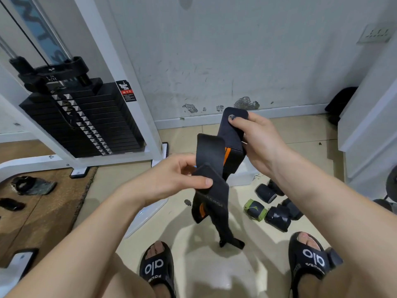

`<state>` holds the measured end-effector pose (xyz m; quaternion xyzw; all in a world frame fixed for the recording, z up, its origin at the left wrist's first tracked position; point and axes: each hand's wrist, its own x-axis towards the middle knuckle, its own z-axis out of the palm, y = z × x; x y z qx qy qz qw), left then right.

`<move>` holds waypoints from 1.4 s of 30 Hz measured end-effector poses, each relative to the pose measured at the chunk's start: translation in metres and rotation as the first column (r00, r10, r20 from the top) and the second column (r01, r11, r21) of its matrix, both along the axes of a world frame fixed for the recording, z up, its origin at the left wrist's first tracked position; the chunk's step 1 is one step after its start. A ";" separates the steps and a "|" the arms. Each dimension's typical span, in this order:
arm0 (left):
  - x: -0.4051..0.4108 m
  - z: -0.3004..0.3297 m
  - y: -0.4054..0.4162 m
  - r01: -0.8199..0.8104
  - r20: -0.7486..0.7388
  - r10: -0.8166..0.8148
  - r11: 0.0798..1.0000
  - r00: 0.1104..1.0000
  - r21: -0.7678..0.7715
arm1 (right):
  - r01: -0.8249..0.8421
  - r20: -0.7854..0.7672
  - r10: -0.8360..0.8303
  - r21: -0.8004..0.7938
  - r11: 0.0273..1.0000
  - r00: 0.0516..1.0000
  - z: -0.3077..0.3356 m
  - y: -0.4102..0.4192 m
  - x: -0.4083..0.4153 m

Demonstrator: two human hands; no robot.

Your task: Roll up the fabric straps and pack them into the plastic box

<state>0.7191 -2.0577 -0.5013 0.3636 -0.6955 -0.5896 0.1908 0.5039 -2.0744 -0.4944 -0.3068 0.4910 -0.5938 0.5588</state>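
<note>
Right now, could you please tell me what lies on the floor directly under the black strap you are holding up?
Under the black strap sits a white plastic box, only its corner showing. The strap and right hand cover the rest, so its contents cannot be seen.

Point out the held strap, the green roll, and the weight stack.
strap point(214, 196): head view, on its hanging middle below the left thumb.
green roll point(255, 209): head view, on its top face.
weight stack point(86, 123): head view, on the front plates.

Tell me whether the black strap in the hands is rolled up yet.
Not rolled. The black strap hangs loose between the left hand and the right hand, its tail dangling toward the floor.
</note>
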 end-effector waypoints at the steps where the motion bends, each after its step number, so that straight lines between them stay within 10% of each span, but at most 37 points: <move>1: -0.002 -0.001 0.000 0.005 0.019 -0.004 0.999 1.000 -0.045 | -0.030 -0.005 0.030 -0.008 1.000 1.000 0.000 0.001 0.001; 12: -0.020 -0.014 -0.006 -0.005 0.273 0.151 0.883 0.950 -0.469 | -0.047 -0.061 0.039 -0.120 0.992 0.997 0.004 0.001 0.001; 26: -0.023 -0.014 -0.001 0.010 0.189 0.071 0.917 0.979 -0.398 | 0.069 -0.366 -0.128 -0.169 0.983 0.922 0.001 0.002 0.001; 36: -0.035 -0.015 -0.003 0.061 0.151 0.005 0.903 0.989 -0.425 | -0.128 0.062 0.132 -0.064 0.990 0.989 0.026 0.014 0.013; 42: -0.045 -0.015 -0.001 -0.075 0.131 0.137 0.915 0.982 -0.396 | -0.303 0.043 0.307 -0.077 0.950 0.951 0.026 0.019 0.012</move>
